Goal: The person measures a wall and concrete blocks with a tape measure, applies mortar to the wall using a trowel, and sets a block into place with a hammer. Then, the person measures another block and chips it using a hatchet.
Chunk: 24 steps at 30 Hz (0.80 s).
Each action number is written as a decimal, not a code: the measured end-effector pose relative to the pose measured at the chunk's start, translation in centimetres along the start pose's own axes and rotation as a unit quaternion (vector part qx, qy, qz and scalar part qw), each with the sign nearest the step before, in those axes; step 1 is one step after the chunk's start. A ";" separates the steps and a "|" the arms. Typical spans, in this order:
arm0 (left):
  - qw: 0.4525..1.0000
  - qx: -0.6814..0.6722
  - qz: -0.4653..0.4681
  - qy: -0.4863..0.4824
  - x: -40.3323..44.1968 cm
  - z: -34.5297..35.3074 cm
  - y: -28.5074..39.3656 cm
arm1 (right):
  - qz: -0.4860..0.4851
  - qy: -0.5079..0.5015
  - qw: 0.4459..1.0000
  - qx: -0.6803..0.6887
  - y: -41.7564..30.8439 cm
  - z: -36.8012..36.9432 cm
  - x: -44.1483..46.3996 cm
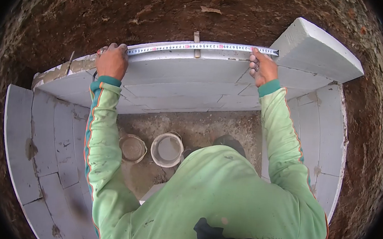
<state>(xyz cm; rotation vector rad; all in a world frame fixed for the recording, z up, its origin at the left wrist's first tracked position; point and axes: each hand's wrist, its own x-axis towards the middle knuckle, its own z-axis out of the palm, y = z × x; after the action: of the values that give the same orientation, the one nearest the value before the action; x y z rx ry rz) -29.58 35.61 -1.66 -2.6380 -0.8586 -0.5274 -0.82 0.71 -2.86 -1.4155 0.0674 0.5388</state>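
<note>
A white tape measure (174, 46) lies stretched along the top edge of the block wall (173, 71). Its left end runs under my left hand (112, 61), whose fingers are closed round the tape's case, mostly hidden. Near the other end, my right hand (263, 67) pinches the blade between thumb and curled fingers. The dark tip of the tape meets a light grey block (320, 51) standing on the wall at the right. Under the tape's middle, a short thin strip (196, 52) sticks across the wall top.
Block walls also stand at the left (40, 148) and right (330, 130), with brown soil (164, 9) behind them. On the floor (200, 124) below are two buckets, one with grey contents (131, 149) and one pale-rimmed (167, 149). A thin metal piece (70, 60) pokes up at the left.
</note>
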 end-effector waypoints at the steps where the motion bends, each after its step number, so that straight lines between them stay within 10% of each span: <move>1: 1.000 0.004 0.002 -0.002 0.1 -0.1 0.0 | 0.001 0.000 1.000 0.000 0.0 0.0 0.0; 24: 0.999 -0.015 -0.007 -0.042 1.0 -0.2 -0.1 | 0.001 -0.002 1.000 0.008 0.4 -0.2 0.6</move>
<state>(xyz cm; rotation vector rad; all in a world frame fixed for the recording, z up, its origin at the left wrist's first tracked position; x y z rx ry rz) -28.92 36.07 -1.04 -2.7006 -0.9025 -0.4390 -0.36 0.70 -3.52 -1.3981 0.0696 0.5416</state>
